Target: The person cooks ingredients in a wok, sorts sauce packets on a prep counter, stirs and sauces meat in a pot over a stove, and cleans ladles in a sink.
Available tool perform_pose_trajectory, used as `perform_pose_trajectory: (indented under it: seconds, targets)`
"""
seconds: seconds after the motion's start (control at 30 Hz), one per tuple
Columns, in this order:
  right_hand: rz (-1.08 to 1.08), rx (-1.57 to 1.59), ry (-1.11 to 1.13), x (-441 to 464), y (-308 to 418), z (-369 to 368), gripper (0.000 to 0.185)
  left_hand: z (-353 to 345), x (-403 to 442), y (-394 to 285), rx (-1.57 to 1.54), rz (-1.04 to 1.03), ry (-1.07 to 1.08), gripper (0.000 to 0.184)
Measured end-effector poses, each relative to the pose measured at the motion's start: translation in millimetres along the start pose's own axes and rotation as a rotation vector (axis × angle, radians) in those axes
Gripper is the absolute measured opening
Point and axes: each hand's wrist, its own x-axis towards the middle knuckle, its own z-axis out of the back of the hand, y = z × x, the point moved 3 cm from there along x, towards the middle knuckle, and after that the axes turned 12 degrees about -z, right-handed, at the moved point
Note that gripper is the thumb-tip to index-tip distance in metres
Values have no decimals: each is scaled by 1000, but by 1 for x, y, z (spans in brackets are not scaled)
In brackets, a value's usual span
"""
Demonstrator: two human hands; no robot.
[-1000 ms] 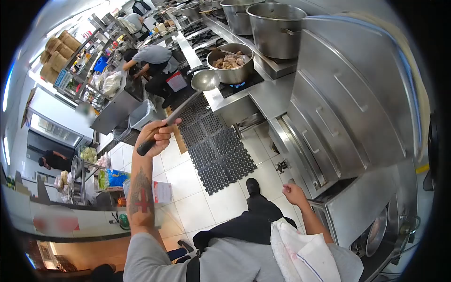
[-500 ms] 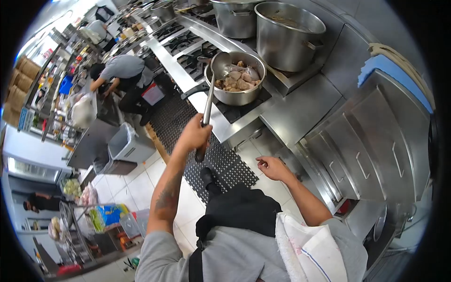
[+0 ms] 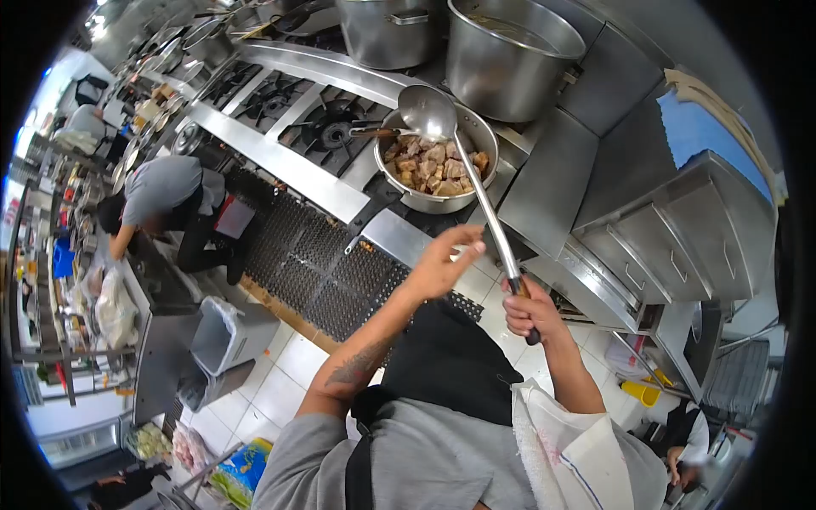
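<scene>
My right hand (image 3: pixel 531 311) is wrapped round the dark grip of a long metal ladle (image 3: pixel 486 197). The ladle's round bowl lies over the far rim of a steel pot (image 3: pixel 425 204), above browned chunks of meat (image 3: pixel 431 167). Left of the handle, my left hand (image 3: pixel 448 262) is held with fingers apart, close to the shaft and holding nothing. A second utensil with a brown handle (image 3: pixel 378 132) rests across the pot's left rim; its far end is hidden behind the ladle. The pot's dark long handle (image 3: pixel 372 208) points left toward the stove's front edge.
Two tall stockpots (image 3: pixel 510 64) stand behind the pot, with gas burners (image 3: pixel 331 127) to its left. A blue cloth (image 3: pixel 710 136) hangs at the right above steel drawers (image 3: pixel 671 255). A co-worker (image 3: pixel 166 200) bends over the counter at left, near a grey bin (image 3: pixel 229 336).
The ladle has passed from my left hand to my right, and its bowl has shifted right over the pot. My left hand has opened. The view has turned.
</scene>
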Motion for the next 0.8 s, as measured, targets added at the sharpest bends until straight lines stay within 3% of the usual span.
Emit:
perform_pose_trajectory:
  seconds: [0.1,0.17,0.23,0.33,0.4,0.47,0.5,0.57,0.63,0.7,0.77,0.8]
  targets:
    - [-38,-58,-185,30,-41,30,16,54,28,45,-7,-33,-185,32]
    - [239,-378,-599,47,-65,49,17,89,35,35,-2,-58,-304,26]
    - [266,-153,-621,49,-62,45,11,129,32,44,23,-13,-397,24]
    - [300,-92,-751,73,-60,67,11,184,8,62,170,102,-450,27]
    - [263,-342,-1110,87,-51,97,15,215,-1,84,255,234,-418,30]
    - [399,-696,-1338,93,-23,121,21,225,0,96,296,395,-359,34]
    - [250,-682,-1356,99,-12,136,24,226,9,98,289,396,-342,34]
    - [207,-683,-1446,115,0,162,26,225,32,89,735,64,-295,41]
    - [129,-666,-1549,128,11,184,23,237,68,89,789,-55,-320,56]
    - [104,-731,-1607,139,25,187,32,251,114,88,666,-111,-430,55]
    - [76,-715,-1647,150,29,193,32,282,142,128,525,89,-288,43]
    - [41,-729,-1655,157,27,197,32,286,154,125,623,70,-257,28]
